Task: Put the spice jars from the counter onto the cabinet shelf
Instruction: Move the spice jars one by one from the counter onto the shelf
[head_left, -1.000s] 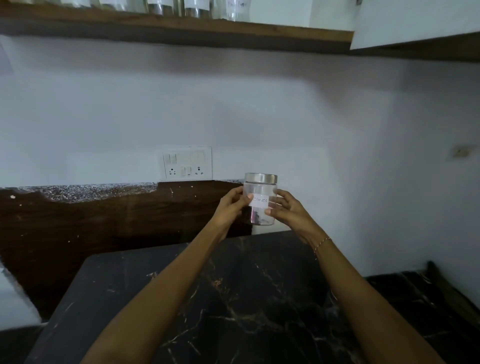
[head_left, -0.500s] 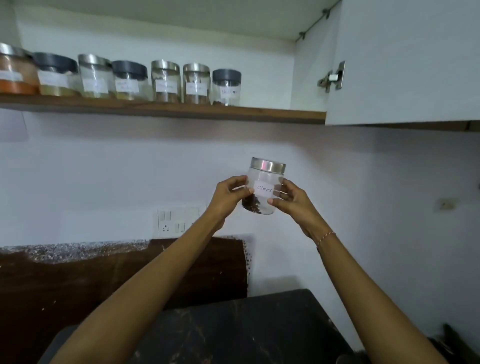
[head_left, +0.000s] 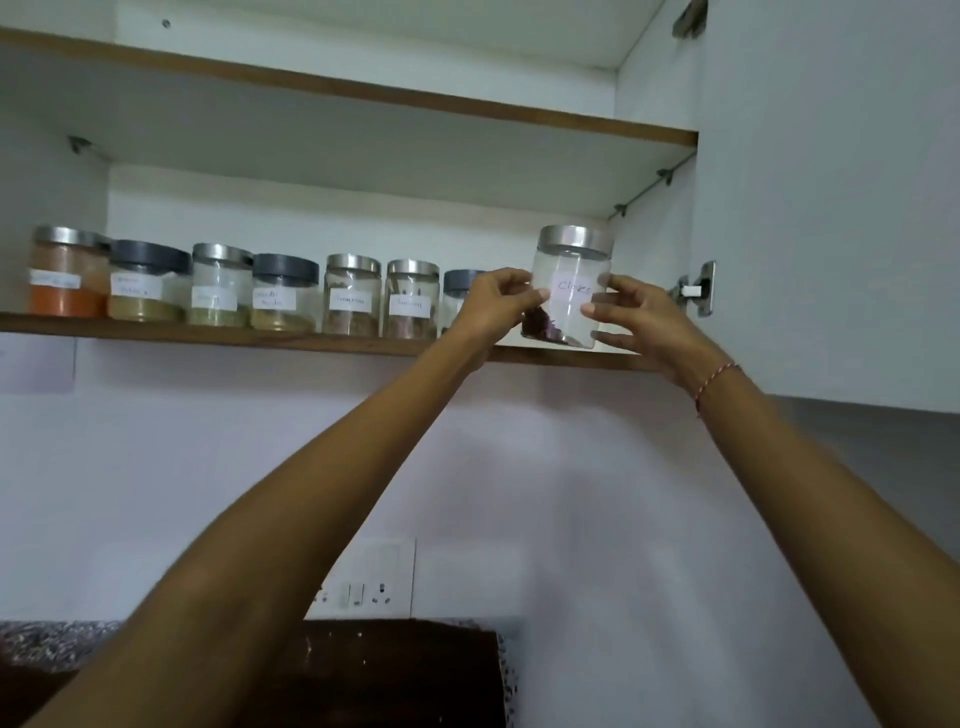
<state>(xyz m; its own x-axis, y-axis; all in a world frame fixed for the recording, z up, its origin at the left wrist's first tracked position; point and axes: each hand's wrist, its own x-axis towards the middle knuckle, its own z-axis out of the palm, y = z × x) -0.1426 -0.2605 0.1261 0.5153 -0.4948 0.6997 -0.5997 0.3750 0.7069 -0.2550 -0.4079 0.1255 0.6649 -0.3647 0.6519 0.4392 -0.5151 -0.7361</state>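
Rising from chest height, the clove jar, gripped by left hand and right hand, now reaches the shelf.

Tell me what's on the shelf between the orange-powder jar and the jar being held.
Head view: six labelled jars stand between the orange-powder jar and the held jar, the last partly behind the left hand.

White wall socket plate, open cabinet door, metal hinge, dark backsplash

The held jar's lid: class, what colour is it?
Silver metal lid on the jar, clearest in the head view.
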